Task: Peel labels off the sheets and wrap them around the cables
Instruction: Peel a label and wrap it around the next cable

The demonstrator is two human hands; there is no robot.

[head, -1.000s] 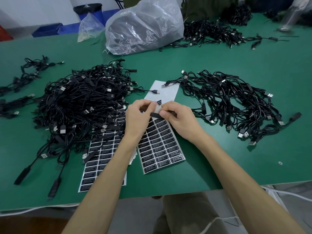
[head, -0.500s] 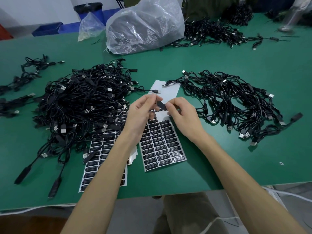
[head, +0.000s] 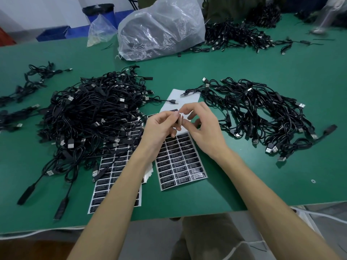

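A peeled black label point(head: 178, 120) with a pale back stands upright between my hands, just above the table. My left hand point(head: 159, 128) pinches its lower part and my right hand point(head: 203, 128) pinches its top edge with thumb and forefinger. No cable is in either hand. Under my hands lies a label sheet point(head: 180, 162), its upper rows stripped to white backing. A second label sheet point(head: 116, 177) lies to the left, partly under a large pile of black USB cables point(head: 90, 117). A smaller cable pile point(head: 253, 113) lies on the right.
A big clear plastic bag point(head: 161, 29) and a small bag point(head: 99, 30) stand at the back of the green table point(head: 244, 184). More cables point(head: 234, 36) lie at the back right, and loose cables point(head: 28, 81) at the far left. The table's near edge runs just below the sheets.
The label came off the sheet and turned from lying level between my fingers to standing upright. Both hands rose slightly and my right fingers spread.
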